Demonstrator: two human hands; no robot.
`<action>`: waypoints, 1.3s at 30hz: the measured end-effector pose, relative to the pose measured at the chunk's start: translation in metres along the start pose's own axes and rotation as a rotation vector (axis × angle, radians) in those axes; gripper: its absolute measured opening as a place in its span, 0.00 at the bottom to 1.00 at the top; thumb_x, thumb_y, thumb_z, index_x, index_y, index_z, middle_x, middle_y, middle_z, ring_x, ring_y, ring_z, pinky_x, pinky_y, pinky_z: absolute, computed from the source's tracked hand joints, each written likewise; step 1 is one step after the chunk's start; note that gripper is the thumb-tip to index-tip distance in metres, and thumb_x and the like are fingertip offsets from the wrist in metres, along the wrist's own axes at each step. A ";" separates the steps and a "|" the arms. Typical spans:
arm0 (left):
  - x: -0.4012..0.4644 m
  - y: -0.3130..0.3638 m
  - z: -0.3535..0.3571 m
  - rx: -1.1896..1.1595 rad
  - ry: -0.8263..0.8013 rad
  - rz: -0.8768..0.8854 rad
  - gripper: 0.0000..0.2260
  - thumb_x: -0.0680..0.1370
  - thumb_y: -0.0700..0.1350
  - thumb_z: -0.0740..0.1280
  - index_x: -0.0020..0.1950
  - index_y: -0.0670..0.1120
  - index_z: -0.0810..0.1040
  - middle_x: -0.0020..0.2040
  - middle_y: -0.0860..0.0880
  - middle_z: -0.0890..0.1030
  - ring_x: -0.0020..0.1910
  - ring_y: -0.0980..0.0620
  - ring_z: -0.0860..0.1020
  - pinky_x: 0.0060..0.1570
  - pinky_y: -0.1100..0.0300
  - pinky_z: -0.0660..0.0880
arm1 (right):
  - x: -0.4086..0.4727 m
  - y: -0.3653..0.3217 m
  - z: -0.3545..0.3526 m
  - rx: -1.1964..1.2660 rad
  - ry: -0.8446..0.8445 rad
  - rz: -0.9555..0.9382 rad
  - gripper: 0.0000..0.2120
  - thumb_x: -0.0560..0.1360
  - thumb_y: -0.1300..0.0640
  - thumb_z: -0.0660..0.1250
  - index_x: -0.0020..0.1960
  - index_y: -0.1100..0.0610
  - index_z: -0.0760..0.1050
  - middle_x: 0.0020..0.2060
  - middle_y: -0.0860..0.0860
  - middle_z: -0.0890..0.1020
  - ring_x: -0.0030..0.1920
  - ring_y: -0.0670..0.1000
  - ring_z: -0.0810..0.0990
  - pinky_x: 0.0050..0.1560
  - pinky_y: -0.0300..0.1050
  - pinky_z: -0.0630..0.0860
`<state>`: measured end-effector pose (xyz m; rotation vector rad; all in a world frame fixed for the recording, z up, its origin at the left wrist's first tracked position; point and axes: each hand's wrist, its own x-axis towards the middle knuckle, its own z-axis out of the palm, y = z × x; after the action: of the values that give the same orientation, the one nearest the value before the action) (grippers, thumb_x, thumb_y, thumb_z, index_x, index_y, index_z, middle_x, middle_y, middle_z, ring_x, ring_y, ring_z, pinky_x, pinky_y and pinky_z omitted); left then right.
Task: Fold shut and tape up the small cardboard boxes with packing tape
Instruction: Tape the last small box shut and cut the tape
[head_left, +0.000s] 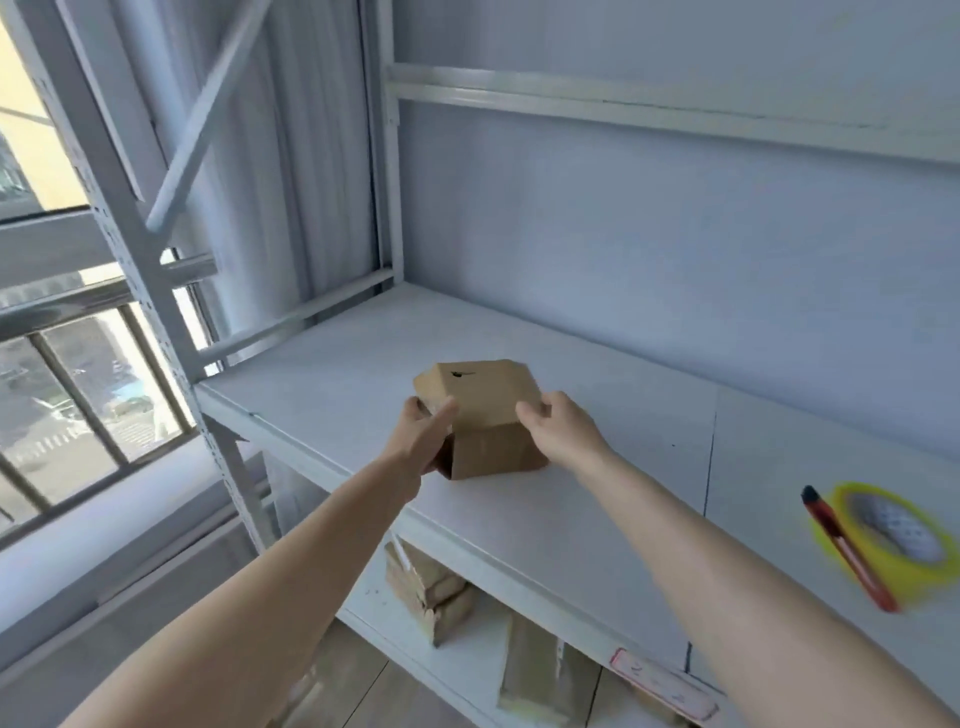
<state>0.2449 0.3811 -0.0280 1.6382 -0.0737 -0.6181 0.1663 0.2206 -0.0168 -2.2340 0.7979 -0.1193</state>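
— Where's the box?

— Small cardboard box (480, 415) sits on the white shelf (332, 395), btwn my hands. Left hand (423, 431) cups its left side, fingers curled round the edge, thumb on the top flap. Right hand (558, 428) grips the flap's right edge (flap's tilted, not flat).

— Tape?

— Yellow tape roll (891, 540) well apart at right, red-handled cutter (847, 551) lying against it.

A white shelf (597, 415) carries a small cardboard box (485, 423) near its front edge, towards the left end. At the right end lie a yellow tape roll (930, 569) and a red cutter (844, 551) (touching the roll's left side).
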 end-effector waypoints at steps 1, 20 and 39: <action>0.004 0.002 0.011 0.003 0.005 -0.004 0.22 0.81 0.49 0.66 0.72 0.47 0.64 0.54 0.49 0.78 0.48 0.53 0.79 0.48 0.55 0.78 | 0.004 0.006 -0.006 0.020 0.004 0.011 0.27 0.82 0.43 0.58 0.73 0.60 0.65 0.68 0.56 0.72 0.68 0.57 0.71 0.58 0.45 0.67; 0.054 0.030 0.229 0.238 -0.425 0.013 0.34 0.77 0.48 0.73 0.76 0.48 0.57 0.57 0.50 0.75 0.48 0.54 0.78 0.32 0.58 0.79 | 0.009 0.161 -0.193 -0.180 0.474 0.370 0.14 0.78 0.45 0.62 0.59 0.52 0.75 0.56 0.50 0.77 0.60 0.55 0.75 0.52 0.49 0.72; 0.069 0.030 0.318 0.388 -0.491 0.211 0.38 0.65 0.56 0.72 0.75 0.53 0.69 0.63 0.51 0.79 0.59 0.49 0.77 0.54 0.55 0.74 | -0.029 0.231 -0.235 -0.105 0.472 0.392 0.21 0.79 0.40 0.61 0.35 0.54 0.67 0.29 0.50 0.74 0.33 0.53 0.76 0.35 0.44 0.68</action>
<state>0.1759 0.0614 -0.0347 1.7812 -0.7551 -0.8678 -0.0484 -0.0307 -0.0019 -2.1231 1.5108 -0.4320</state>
